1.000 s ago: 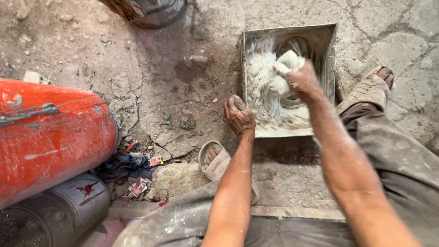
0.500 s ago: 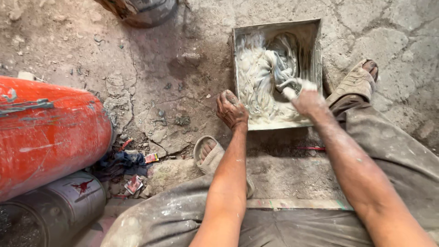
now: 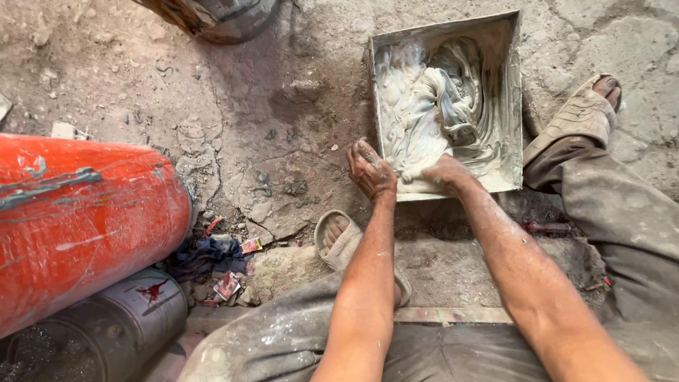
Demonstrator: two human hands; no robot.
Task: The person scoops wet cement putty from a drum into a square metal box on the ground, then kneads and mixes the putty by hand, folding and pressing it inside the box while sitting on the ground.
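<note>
Head view: the right hand (image 3: pixel 444 172) has come down from the middle of the metal tray (image 3: pixel 511 106) to its near edge, dragging white putty (image 3: pixel 417 106) toward the rim, so the paste now lies heaped on the left half of the tray. Its fingers are buried in the paste; whether they are curled or spread cannot be told. The left hand (image 3: pixel 370 170) stays pressed flat against the tray's near-left corner, fingers together, bracing it on the cracked ground (image 3: pixel 233 141)

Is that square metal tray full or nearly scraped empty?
Partly full. The tray holds a thick mound of white paste on its left side, while the right side is only smeared. The right hand is in it.
</note>
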